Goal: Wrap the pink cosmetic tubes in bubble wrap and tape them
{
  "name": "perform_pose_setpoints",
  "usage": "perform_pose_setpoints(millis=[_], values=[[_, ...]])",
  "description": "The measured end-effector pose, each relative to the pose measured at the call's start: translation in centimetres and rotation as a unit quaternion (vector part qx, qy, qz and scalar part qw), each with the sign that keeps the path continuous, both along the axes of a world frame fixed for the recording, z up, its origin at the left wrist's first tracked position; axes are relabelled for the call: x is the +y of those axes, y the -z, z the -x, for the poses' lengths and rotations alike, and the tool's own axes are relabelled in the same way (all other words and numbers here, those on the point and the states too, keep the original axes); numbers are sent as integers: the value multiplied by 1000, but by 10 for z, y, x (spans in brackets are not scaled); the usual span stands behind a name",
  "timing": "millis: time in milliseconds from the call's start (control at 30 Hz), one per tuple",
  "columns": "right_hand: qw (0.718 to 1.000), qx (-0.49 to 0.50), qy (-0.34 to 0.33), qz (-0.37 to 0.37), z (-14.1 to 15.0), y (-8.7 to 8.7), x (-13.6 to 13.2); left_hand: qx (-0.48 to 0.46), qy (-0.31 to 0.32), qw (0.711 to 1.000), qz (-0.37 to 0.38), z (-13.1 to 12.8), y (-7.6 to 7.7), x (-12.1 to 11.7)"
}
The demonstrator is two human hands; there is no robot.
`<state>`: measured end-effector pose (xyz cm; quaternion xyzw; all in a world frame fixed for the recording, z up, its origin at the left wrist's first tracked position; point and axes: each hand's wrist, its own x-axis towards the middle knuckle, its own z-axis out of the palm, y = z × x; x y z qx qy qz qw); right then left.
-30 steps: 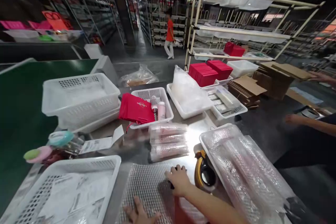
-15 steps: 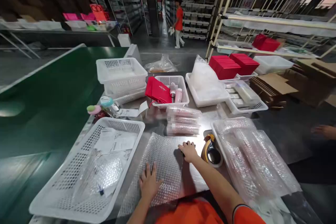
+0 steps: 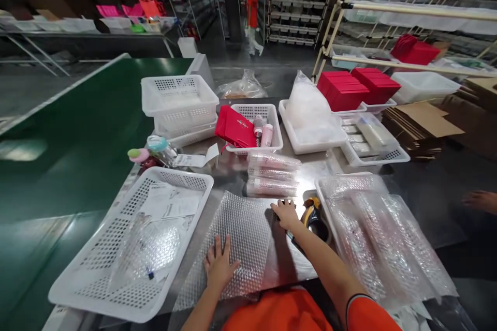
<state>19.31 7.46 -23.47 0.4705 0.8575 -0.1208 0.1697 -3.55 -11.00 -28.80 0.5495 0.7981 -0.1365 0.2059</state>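
Note:
A sheet of bubble wrap (image 3: 248, 222) lies flat on the table in front of me. My left hand (image 3: 220, 268) rests on its lower left part, fingers spread. Beyond the sheet's right edge, my right hand (image 3: 286, 214) is low over the table, its fingers curled over something dark that it mostly covers. Just right of that hand stands a tape dispenser (image 3: 315, 220) with yellow and black parts, partly hidden by my forearm. Several pink bubble-wrapped cylinders (image 3: 274, 173) are stacked behind the sheet.
At left a white basket (image 3: 190, 238) holds papers and plastic bags; drink bottles (image 3: 157, 147) stand behind it. A tray (image 3: 322, 186) of wrapped bundles is at right. Farther back are a basket (image 3: 277, 137) with a red pouch, red boxes (image 3: 341, 90), and a green conveyor (image 3: 93, 114). Someone walks past.
My right hand has shifted slightly right and away from me, toward the tape dispenser. My left hand stays flat on the bubble wrap. The view has turned a little, and the walker has moved left.

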Motion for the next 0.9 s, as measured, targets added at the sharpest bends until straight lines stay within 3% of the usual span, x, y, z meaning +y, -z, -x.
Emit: perform_pose_setpoints(millis=[367,733,900], values=[[1000,-10,-26,15,-3,8,5,4,24,999,-28,8,21,-9],[999,21,-48,11,-7,13,12,43,22,999,-5,-1,3,-3],[998,62,-16,-13,-17,5,8,36,11,999,4,-2,1,0]])
